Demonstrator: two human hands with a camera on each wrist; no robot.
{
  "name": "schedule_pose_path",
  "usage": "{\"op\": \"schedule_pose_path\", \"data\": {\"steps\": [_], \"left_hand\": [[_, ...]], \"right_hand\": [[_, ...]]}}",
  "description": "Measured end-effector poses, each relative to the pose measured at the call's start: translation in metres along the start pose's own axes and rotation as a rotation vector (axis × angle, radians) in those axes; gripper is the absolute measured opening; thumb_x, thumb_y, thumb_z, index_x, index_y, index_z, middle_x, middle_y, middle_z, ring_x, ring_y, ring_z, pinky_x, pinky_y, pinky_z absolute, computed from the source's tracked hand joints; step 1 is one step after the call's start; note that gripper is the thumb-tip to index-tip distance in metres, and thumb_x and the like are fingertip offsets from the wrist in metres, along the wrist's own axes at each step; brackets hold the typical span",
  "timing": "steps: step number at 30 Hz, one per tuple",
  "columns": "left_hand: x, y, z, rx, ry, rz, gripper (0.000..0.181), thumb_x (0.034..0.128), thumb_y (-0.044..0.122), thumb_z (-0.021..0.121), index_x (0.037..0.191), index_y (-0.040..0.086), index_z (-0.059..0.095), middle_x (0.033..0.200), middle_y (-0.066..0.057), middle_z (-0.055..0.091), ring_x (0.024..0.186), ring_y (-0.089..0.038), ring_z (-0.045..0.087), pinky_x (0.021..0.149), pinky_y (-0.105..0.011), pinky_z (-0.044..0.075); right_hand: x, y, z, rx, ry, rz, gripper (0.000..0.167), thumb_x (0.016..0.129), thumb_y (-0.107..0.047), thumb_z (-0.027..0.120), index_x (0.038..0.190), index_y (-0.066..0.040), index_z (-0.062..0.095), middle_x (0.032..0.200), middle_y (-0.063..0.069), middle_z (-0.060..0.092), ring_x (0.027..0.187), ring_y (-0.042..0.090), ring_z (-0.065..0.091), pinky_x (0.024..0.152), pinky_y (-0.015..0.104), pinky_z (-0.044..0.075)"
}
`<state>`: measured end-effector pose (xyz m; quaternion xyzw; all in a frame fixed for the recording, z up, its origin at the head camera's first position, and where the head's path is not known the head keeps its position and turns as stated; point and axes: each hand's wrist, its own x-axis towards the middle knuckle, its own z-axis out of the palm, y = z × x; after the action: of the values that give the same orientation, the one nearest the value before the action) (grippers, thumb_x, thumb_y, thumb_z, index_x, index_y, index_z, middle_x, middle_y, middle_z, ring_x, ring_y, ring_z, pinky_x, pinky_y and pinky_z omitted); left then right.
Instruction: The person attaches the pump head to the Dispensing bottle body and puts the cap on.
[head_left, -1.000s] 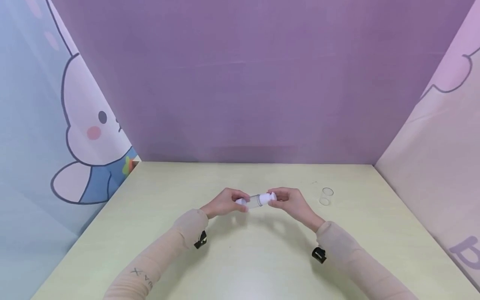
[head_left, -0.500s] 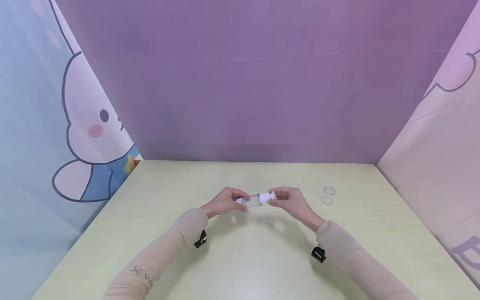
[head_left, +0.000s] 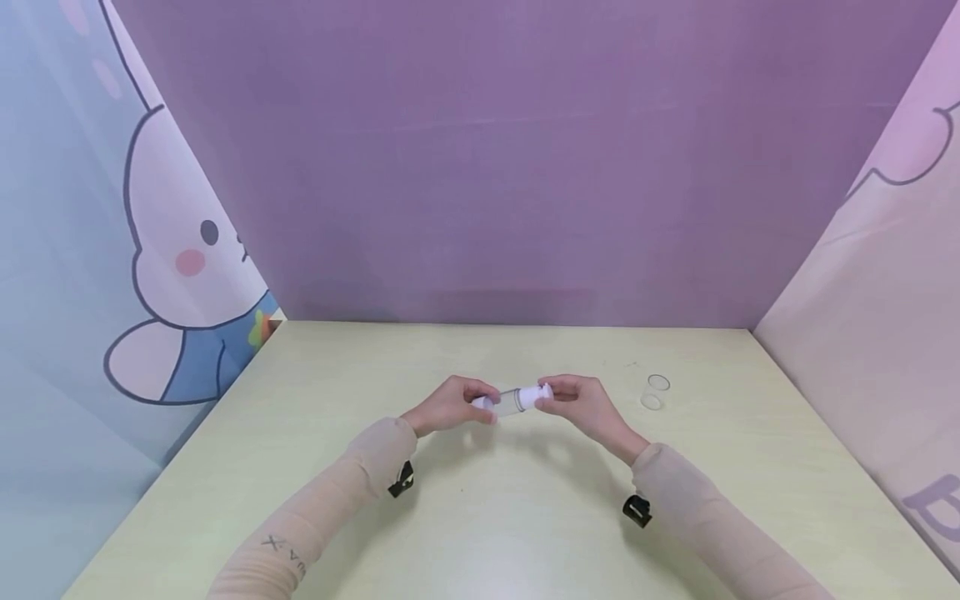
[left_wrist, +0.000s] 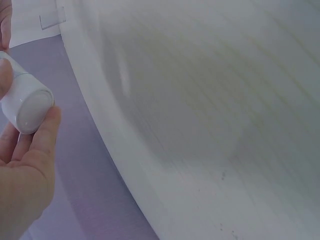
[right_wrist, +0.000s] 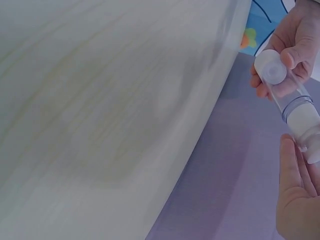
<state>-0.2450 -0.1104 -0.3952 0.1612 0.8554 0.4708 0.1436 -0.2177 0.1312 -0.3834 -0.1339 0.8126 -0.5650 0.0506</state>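
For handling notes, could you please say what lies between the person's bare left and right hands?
A clear cylindrical container with white ends spans from the left hand to the right hand, as the head and right wrist views show.

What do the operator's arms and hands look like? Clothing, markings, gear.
Left sleeve and right sleeve: long, beige; dark lettering on the left one. A small black device at each wrist: left device, right device. Left hand and right hand: no gloves.
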Motion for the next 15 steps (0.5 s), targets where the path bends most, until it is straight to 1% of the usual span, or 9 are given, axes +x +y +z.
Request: {"op": "schedule_pose_path", "data": {"steps": [2,7,11,15], "left_hand": [[0.0006,-0.0006,-0.0005,0.004,-0.004,-0.003,0.041,0.0739,0.018,0.076,0.112,0.009,0.065,0.113,-0.003,0.064,0.099,-0.017,0.057,0.088,-0.037,0.044],[0.0005,-0.0007,-0.0016,0.007,-0.009,-0.002,0.04,0.074,0.019,0.076,0.111,0.01,0.065,0.112,-0.002,0.064,0.098,-0.016,0.057,0.088,-0.037,0.043],[0.0002,-0.0006,-0.0011,0.001,-0.006,-0.008,0.038,0.0741,0.019,0.076,0.11,0.011,0.066,0.112,-0.001,0.064,0.098,-0.016,0.057,0.089,-0.037,0.043],[0.0,-0.001,-0.0006,-0.007,-0.004,-0.006,0.038,0.074,0.018,0.076,0.11,0.01,0.066,0.113,-0.003,0.064,0.099,-0.017,0.057,0.089,-0.038,0.043]], "right_hand": [[0.0001,-0.0003,0.0002,0.019,-0.015,-0.011,0.045,0.08,-0.016,0.07,0.12,0.001,0.057,0.118,0.018,0.061,0.104,0.027,0.061,0.082,0.032,0.051],[0.0011,-0.0008,-0.0003,0.082,-0.065,-0.066,0.045,0.081,-0.008,0.068,0.123,0.001,0.055,0.126,0.02,0.055,0.114,0.032,0.054,0.083,0.031,0.05],[0.0026,-0.0006,-0.0007,0.089,-0.085,-0.089,0.046,0.081,-0.004,0.067,0.124,0.003,0.053,0.128,0.02,0.054,0.116,0.034,0.052,0.083,0.03,0.05],[0.003,-0.0003,0.0001,0.085,-0.083,-0.089,0.044,0.081,-0.002,0.066,0.123,0.003,0.054,0.127,0.02,0.054,0.115,0.034,0.053,0.083,0.03,0.051]]}}
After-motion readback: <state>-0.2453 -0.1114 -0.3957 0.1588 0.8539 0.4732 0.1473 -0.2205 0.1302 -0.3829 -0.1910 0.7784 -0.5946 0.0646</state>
